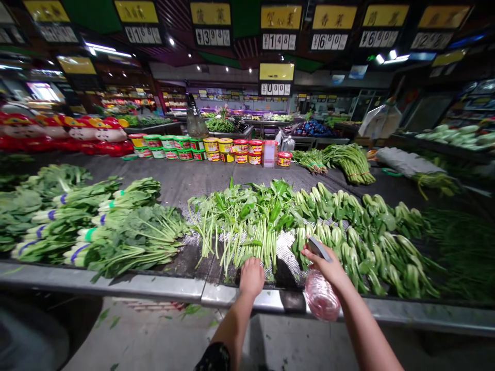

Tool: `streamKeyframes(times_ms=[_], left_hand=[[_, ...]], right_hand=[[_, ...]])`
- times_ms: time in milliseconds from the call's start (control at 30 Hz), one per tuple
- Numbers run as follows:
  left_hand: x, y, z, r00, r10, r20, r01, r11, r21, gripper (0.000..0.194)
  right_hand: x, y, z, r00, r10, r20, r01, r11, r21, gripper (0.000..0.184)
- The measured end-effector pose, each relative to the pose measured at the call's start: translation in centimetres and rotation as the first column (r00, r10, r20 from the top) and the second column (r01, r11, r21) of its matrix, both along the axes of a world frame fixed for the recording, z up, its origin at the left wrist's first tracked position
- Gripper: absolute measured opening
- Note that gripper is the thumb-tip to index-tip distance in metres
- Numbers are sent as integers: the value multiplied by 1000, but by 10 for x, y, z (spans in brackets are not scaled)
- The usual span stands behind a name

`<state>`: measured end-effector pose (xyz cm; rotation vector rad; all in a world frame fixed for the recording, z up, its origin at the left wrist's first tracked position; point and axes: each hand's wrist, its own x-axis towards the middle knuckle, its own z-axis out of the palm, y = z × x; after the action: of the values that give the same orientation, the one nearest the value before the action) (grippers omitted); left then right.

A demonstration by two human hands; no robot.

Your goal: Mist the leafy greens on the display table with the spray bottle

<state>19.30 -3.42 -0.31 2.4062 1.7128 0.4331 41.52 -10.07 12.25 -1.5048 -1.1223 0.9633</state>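
My left hand (252, 277) is at the lower ends of the loose water spinach (247, 221), near the counter's front edge. Its fingers curl down on a leafy piece among the stems, with the fingertips partly hidden. In my right hand (323, 263) is a spray bottle (323, 296) with a clear pinkish body and a grey trigger head. The bottle hangs over the metal edge, tilted, in front of the small bok choy (356, 242). Wet-looking bok choy lies in two rows to the right of the water spinach.
Banded leafy bundles (83, 234) and loose greens (150, 232) lie at left. Stacked tubs (212, 149) line the back, beside bundled long green stems (348, 159). A metal rim (162, 286) runs along the front. Price signs (280, 28) hang overhead; leaf scraps litter the floor.
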Motion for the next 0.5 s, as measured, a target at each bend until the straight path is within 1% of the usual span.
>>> streamKeyframes(times_ms=[67,167,333,400,500], left_hand=[[1,0,0,1000,1,-5,-1,1000,-2,23],[2,0,0,1000,6,-11,-6,1000,-12,24],[5,-1,2,1000,13,-22,-13,1000,-16,24],[6,-1,3,1000,17,-23,-17,1000,-10,25],[7,-1,2,1000,19,-25,-19,1000,2,24]], right_hand=[[4,-2,0,1000,1,22,-1,1000,-3,41],[8,-6,5,999,-4,42,5,1000,-19,34],[17,-11,14,1000,-5,23,7,999,-47,25],[21,-12,15,1000,4,-3,-5,999,-50,24],[26,-15,13,997,30,-72,-31,999,-12,22]])
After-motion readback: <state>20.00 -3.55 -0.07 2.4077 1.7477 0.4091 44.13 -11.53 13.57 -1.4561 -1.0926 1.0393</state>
